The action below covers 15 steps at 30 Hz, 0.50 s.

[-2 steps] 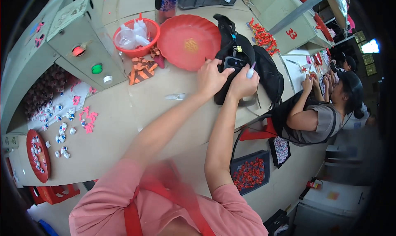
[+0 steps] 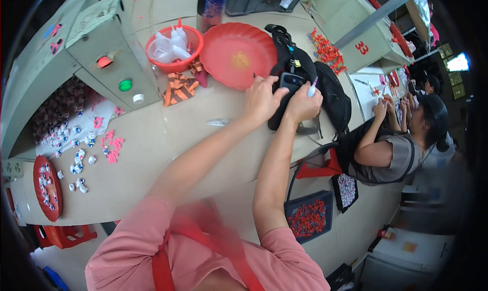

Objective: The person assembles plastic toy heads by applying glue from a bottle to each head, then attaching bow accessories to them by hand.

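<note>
My right hand [image 2: 304,107] is closed around a small white bottle [image 2: 311,91] with a thin purple tip pointing up. My left hand [image 2: 262,102] has its fingers curled, and a small dark bit shows above them; what they hold is mostly hidden. Its thumb reaches the edge of a black handheld device [image 2: 292,82] with a dark screen, which lies between both hands. Beneath the device is a black bag [image 2: 333,95] with straps and a small yellow clip. A large red scalloped plate [image 2: 239,49] lies just beyond my left hand.
A red basket [image 2: 198,49] of white bottles and orange-brown striped pieces [image 2: 179,89] stand left of the plate. A grey machine [image 2: 101,52] with red and green buttons is at left, near small white-blue figures [image 2: 77,161]. A co-worker [image 2: 401,143] sits at right above crates [image 2: 328,230].
The device's screen, lit with characters before, now looks dark. My hands stay at the device and the bottle. The whole view has shifted slightly.
</note>
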### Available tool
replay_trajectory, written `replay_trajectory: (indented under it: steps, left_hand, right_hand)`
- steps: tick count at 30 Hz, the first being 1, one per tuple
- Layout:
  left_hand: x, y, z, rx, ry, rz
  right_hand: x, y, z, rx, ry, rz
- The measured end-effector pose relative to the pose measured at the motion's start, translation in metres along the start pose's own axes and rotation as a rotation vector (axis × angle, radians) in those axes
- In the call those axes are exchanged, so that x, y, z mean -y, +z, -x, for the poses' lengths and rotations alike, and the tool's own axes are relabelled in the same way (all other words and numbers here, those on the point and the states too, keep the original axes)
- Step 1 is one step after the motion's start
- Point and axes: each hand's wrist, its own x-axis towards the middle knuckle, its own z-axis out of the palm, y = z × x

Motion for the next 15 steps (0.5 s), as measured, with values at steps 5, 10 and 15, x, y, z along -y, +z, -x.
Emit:
replay_trajectory:
  steps: [5, 10, 15]
  left_hand:
    - [0.004, -0.081, 0.030, 0.304, -0.808, 0.460]
    - [0.064, -0.079, -0.002, 0.236, -0.896, 0.610]
    - [0.070, -0.047, 0.002, 0.589, -0.819, 0.888]
  right_hand:
    - [-0.009, -0.010, 0.003, 0.002, -0.078, -0.025]
    - [0.003, -0.005, 0.020, -0.031, -0.195, -0.189]
    - [-0.041, 0.005, 0.000, -0.080, -0.653, 0.683]
